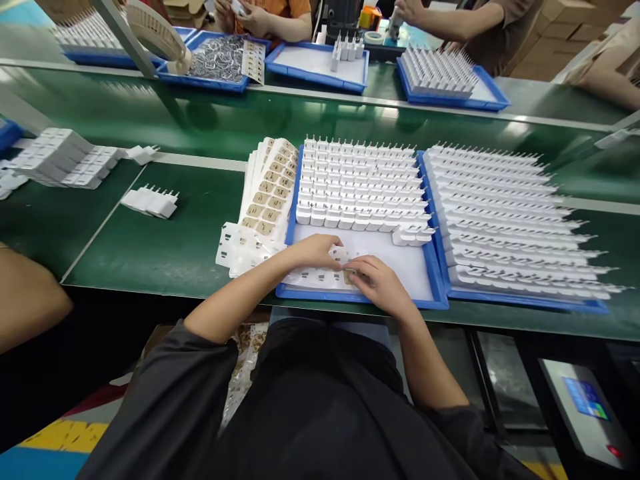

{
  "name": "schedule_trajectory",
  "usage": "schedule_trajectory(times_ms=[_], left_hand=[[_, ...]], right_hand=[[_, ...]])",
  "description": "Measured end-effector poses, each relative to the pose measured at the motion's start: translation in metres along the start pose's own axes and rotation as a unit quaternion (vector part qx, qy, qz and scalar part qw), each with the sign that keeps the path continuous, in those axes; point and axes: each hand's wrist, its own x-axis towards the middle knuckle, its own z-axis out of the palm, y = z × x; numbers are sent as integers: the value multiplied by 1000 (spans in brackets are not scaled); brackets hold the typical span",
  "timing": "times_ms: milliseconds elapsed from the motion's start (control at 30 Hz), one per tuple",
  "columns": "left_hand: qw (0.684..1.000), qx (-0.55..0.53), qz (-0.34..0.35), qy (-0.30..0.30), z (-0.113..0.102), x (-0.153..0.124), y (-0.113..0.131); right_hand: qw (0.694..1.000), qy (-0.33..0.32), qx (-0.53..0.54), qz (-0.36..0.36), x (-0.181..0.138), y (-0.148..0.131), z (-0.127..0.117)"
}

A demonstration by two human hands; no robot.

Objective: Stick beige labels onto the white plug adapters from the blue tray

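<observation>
A white label sheet with small dark-edged cutouts lies over the front of the blue tray. My left hand grips its upper edge, thumb and fingers curled around it. At the sheet's right end, the bent fingers of my right hand pinch at a tan label, partly hidden under them. Behind my hands, rows of white plug adapters stand in the tray with their pins up. A short group of adapters sits apart at the tray's right side.
A stack of tan label sheets lies left of the tray, with a used backing sheet in front. Another full tray of adapters adjoins on the right. Loose adapters lie left. Co-workers sit beyond the raised green ledge.
</observation>
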Motion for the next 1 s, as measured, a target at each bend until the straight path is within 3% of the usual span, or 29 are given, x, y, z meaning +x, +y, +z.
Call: schedule_trajectory(times_ms=[200, 467, 600, 733, 833, 933, 1000], left_hand=[[980, -192, 27, -41, -11, 0, 1], [944, -323, 27, -59, -14, -5, 1], [982, -185, 15, -21, -12, 2, -3], [998, 39, -7, 53, -2, 4, 5], [983, 124, 42, 129, 6, 3, 27], [937, 220, 145, 229, 12, 15, 58], [908, 259, 205, 258, 16, 32, 78]], right_hand=[[994, 92, -9, -57, 2, -4, 1], [982, 147, -30, -116, 7, -5, 1], [985, 143, 14, -98, 1, -6, -3], [970, 214, 99, -48, -15, -4, -14], [963, 237, 129, 2, -28, 1, -17], [962, 225, 146, 46, -34, 9, -15], [960, 220, 165, 58, -35, 14, -13]])
